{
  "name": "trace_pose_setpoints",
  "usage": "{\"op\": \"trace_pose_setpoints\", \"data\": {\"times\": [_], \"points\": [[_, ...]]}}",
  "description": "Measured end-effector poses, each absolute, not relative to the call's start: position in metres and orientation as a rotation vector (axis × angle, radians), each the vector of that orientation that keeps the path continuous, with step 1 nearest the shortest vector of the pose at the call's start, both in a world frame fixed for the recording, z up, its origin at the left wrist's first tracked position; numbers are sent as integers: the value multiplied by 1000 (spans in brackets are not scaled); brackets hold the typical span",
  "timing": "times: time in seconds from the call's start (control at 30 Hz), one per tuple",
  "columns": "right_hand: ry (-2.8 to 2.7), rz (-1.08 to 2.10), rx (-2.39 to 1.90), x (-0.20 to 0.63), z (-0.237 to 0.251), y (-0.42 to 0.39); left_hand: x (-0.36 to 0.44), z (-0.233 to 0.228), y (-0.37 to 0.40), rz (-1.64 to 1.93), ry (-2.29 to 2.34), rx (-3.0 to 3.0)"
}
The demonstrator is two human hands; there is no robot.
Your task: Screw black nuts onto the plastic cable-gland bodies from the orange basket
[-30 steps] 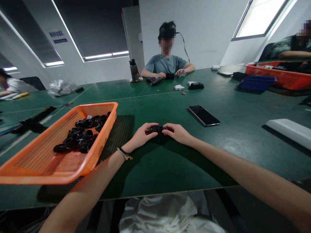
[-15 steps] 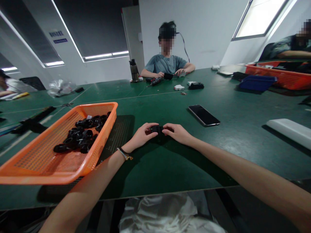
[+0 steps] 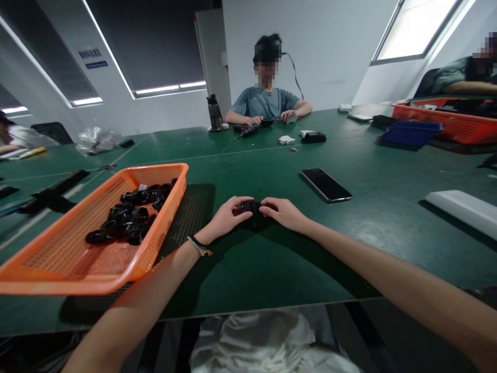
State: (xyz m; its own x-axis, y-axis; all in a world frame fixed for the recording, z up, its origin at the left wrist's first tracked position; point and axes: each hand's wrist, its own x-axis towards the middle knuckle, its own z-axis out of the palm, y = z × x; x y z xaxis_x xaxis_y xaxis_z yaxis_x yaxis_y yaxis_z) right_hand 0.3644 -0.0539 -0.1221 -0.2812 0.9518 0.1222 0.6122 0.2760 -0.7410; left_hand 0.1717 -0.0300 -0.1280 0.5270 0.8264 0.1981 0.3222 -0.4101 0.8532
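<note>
my left hand (image 3: 227, 215) and right hand (image 3: 282, 212) meet over the green table (image 3: 272, 259), fingertips of both pinched onto one small black part (image 3: 249, 207) that sits between them, low against the tabletop. off to the left of my left hand stands an orange basket (image 3: 73, 274) with a heap of black rings (image 3: 130, 217) in it. beyond my right hand, a little to the right, a dark phone (image 3: 326, 184) lies flat. far across from both hands a person in a grey shirt (image 3: 266, 102) sits at the table.
</note>
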Motion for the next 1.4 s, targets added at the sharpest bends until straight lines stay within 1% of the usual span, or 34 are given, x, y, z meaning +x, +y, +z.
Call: {"op": "trace_pose_setpoints", "data": {"times": [1.4], "points": [[-2025, 733, -1392, 364, -123, -52, 172, -131, -28, 821, 908, 1981]]}}
